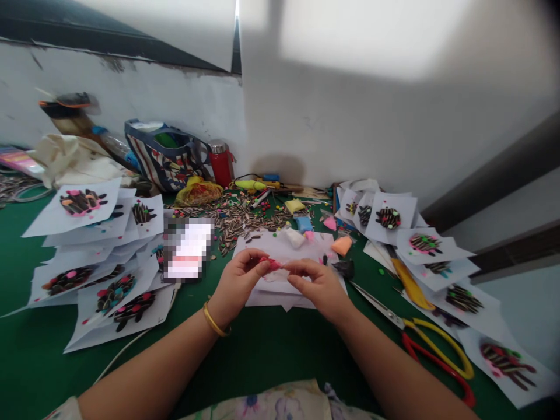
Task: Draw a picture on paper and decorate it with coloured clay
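Observation:
My left hand (240,284) holds a small red-pink lump (272,264), pinched between thumb and fingers above white paper sheets (266,298). Close to its right side, my right hand (315,286) has thumb and forefinger nearly together at the lump's edge; whatever is between them is too small to make out. Beyond the hands lie a white lump (294,237), a blue packet (304,224), a yellow packet (294,206) and an orange lump (342,245). A black lump (344,268) sits just right of the paper.
Scissors (394,318) lie open at the right. Sheets with seed figures (126,315) are stacked at both sides. A blurred phone (188,251) is left of my hands. Loose seeds (231,219), a red flask (221,164) and a bag (168,157) stand farther back.

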The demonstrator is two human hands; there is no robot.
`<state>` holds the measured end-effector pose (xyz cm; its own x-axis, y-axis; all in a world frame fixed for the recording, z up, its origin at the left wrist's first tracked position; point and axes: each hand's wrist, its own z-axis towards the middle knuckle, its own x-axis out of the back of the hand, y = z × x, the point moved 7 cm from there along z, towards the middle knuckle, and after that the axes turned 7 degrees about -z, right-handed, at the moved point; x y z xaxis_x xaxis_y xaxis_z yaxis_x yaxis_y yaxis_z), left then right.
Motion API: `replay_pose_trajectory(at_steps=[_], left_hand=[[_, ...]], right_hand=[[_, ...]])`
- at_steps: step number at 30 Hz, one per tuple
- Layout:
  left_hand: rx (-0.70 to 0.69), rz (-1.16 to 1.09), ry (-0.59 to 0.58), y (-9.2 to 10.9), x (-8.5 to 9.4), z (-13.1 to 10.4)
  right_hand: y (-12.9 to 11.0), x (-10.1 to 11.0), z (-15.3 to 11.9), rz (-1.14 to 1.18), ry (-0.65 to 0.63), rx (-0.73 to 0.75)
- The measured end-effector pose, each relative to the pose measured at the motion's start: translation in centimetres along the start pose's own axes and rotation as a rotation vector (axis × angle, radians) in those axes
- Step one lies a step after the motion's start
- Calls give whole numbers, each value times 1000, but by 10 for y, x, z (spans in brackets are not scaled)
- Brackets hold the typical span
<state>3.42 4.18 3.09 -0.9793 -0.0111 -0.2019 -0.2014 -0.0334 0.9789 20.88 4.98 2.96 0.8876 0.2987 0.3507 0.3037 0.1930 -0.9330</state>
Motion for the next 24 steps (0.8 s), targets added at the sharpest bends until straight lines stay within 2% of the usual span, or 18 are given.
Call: replay_pose_trajectory(at_steps=[6, 9, 16, 19, 21, 24], left_hand=[[-23, -4, -59, 6, -7, -3], [-41, 1, -49, 8, -6, -4], [-62, 75, 1, 2, 0, 0], [-23, 40, -51, -2, -3, 0], [-4, 41, -75, -4, -5, -1], [-14, 132, -53, -2, -3, -2]], right_hand=[[1, 0, 0, 24, 15, -17], [4, -3, -1, 69, -20, -24], [6, -5, 0, 181, -53, -37], [5, -6, 0, 180, -45, -42], [3, -8, 0, 151, -80, -27], [-1, -13, 0, 80, -156, 16]])
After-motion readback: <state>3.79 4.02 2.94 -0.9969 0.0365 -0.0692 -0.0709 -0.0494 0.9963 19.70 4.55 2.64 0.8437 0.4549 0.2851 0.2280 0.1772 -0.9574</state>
